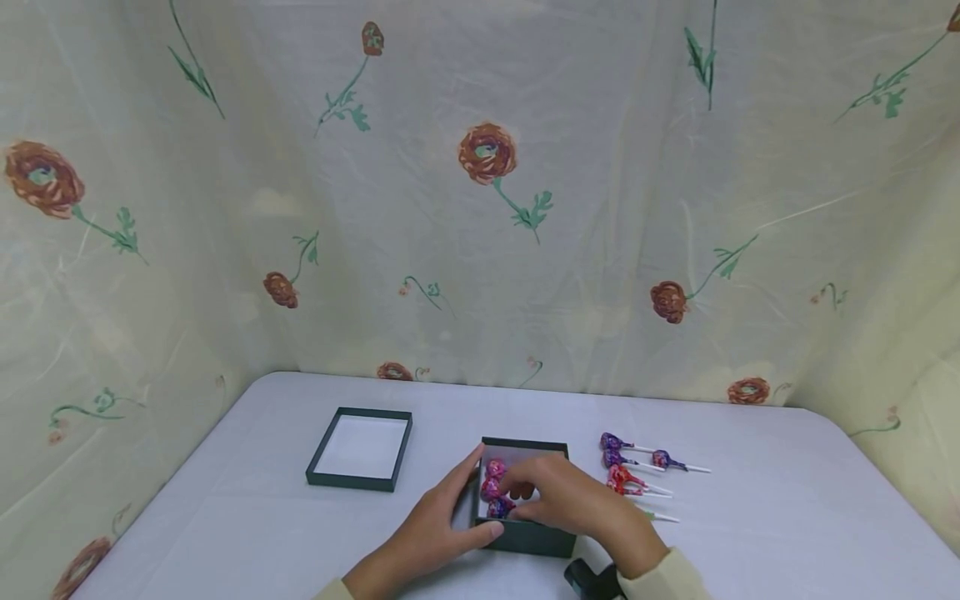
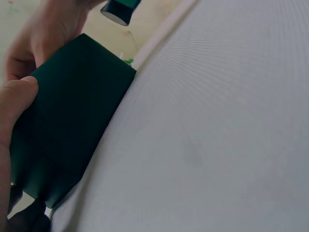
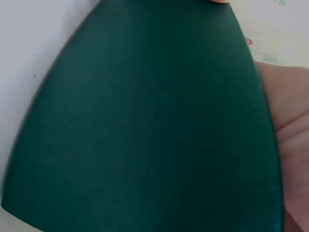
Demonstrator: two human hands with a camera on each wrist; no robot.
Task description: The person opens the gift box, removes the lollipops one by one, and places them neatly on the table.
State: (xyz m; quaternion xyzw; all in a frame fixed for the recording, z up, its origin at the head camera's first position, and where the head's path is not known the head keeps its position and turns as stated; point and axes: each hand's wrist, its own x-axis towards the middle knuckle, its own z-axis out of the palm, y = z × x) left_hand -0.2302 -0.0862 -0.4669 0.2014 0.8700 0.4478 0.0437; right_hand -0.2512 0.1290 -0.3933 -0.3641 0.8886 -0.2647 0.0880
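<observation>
A dark green box (image 1: 528, 540) with a pale inside stands at the front middle of the table, several lollipops (image 1: 492, 489) with pink and purple wrappers along its left side. My left hand (image 1: 438, 525) holds the box by its near left corner, thumb on the front wall and fingers along the left side. Over the opening, my right hand (image 1: 566, 496) reaches down with curled fingers beside the wrapped heads; I cannot tell whether it pinches one. The left wrist view shows the thumb (image 2: 21, 92) against the green wall. Green wall fills most of the right wrist view.
A dark green lid (image 1: 348, 481) lies to the left with its white inside up. Right of the box are purple lollipops (image 1: 615, 458), red ones (image 1: 621, 478) and a partly hidden green one (image 1: 649, 515), sticks pointing right. Behind the white table (image 1: 225, 517) hangs a flowered curtain (image 1: 585, 275).
</observation>
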